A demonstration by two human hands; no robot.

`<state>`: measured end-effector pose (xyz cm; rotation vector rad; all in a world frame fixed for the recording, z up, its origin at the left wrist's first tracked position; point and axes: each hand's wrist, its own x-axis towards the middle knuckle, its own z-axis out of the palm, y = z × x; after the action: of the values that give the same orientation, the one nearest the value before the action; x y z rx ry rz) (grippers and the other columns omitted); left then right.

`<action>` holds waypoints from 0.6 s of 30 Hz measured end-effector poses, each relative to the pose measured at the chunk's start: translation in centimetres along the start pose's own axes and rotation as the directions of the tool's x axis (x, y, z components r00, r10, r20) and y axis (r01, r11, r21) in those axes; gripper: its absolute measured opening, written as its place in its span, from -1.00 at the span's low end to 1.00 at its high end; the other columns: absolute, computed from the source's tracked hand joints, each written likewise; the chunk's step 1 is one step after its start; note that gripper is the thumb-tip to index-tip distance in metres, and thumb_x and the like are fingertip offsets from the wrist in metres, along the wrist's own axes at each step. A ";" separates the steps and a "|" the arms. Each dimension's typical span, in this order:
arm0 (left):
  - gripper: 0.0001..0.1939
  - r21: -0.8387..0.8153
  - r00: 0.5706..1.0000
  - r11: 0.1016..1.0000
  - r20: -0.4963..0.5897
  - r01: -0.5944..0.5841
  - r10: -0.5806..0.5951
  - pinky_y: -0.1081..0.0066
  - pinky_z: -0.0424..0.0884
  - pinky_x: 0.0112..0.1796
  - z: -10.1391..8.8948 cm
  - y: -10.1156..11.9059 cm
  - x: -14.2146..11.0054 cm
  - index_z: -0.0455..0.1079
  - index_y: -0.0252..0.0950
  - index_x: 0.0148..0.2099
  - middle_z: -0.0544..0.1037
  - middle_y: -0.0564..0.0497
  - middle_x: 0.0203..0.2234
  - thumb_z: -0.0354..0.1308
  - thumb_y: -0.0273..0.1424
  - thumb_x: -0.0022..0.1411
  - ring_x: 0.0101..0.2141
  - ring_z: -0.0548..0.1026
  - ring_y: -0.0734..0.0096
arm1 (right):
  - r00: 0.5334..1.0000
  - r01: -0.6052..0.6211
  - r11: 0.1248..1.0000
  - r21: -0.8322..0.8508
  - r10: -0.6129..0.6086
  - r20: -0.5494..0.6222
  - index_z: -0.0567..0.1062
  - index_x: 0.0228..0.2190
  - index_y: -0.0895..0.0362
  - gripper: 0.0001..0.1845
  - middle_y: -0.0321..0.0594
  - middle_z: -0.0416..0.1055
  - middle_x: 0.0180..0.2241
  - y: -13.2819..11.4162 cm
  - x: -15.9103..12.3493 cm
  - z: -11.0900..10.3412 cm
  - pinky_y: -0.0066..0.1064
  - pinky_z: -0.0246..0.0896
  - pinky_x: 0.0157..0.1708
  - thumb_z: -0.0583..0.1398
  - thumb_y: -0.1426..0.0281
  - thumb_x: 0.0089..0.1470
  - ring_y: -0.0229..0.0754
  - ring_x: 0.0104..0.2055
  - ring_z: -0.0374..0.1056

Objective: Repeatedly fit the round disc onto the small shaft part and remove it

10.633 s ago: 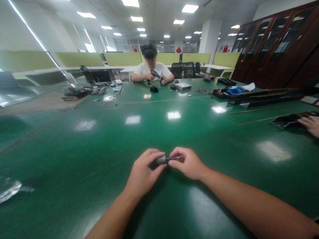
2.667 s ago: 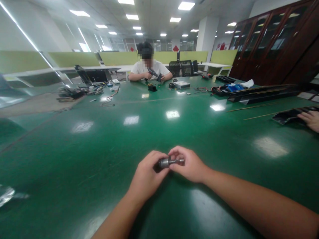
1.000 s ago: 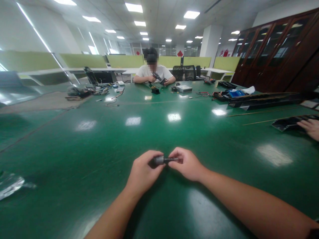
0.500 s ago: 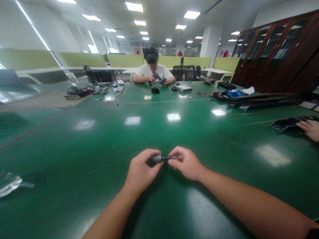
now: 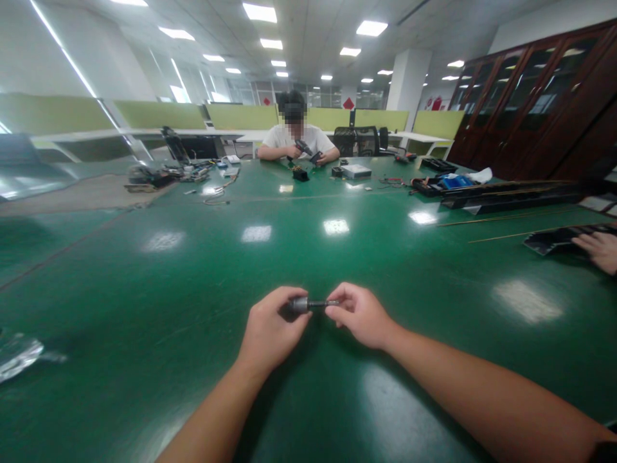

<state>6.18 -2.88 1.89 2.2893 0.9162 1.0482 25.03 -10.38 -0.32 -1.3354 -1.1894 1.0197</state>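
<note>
My left hand (image 5: 270, 331) is closed around a short grey and black cylinder (image 5: 300, 305), gripping it between thumb and fingers. From its right end a thin dark rod (image 5: 317, 303) points to the right. The thumb and fingertips of my right hand (image 5: 361, 316) pinch the far end of this rod, with a bit of it showing between them. Both hands are just above the green tabletop (image 5: 308, 263), and the cylinder lies about level. What kind of part it is, I cannot make out.
Across the table a person (image 5: 299, 141) holds a dark drill-like tool (image 5: 303, 147). Another person's hand (image 5: 600, 249) touches a black channel piece (image 5: 549, 241) at right. Electronics (image 5: 193, 170) lie at far left, long black rails (image 5: 511, 193) at right, and clear plastic (image 5: 19, 357) at near left.
My left hand has shifted slightly left with the cylinder, and more of the rod shows between my hands. My right hand has stayed nearly in place.
</note>
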 end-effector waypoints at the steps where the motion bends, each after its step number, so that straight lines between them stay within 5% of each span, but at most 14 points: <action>1: -0.80 -0.002 1.000 1.000 0.002 0.004 -0.004 0.34 0.48 -0.18 0.0 0.0 0.0 0.50 -0.22 -0.18 0.60 0.02 -0.28 0.25 -0.40 0.09 -0.28 0.55 0.31 | 1.000 -0.002 1.000 -0.005 0.002 0.001 0.44 -0.32 0.16 -0.83 -0.33 0.44 -0.49 0.0 0.0 0.0 -0.47 0.24 -0.48 0.27 0.37 0.01 -0.32 -0.55 0.35; 13: -0.79 0.010 0.999 0.999 -0.006 0.032 -0.032 0.34 0.47 -0.18 -0.2 -0.3 0.1 0.50 -0.21 -0.18 0.60 0.03 -0.29 0.27 -0.39 0.08 -0.29 0.55 0.32 | 1.000 -0.009 0.999 0.042 0.010 -0.024 0.43 -0.33 0.15 -0.80 -0.35 0.41 -0.52 0.0 0.1 0.0 -0.48 0.20 -0.51 0.29 0.33 0.00 -0.31 -0.56 0.34; 18: -0.79 0.070 0.997 0.995 -0.034 0.076 -0.073 0.32 0.46 -0.20 -0.6 -0.4 0.3 0.48 -0.22 -0.20 0.59 0.03 -0.32 0.29 -0.33 0.07 -0.30 0.54 0.28 | 0.999 0.041 0.990 0.133 -0.039 -0.014 0.40 -0.39 0.16 -0.68 -0.32 0.40 -0.50 0.2 0.4 -0.2 -0.48 0.18 -0.53 0.14 0.15 0.20 -0.34 -0.58 0.32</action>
<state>5.71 -2.29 2.13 2.2827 1.0588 1.0381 25.36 -10.00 -0.47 -1.2071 -1.1159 1.0434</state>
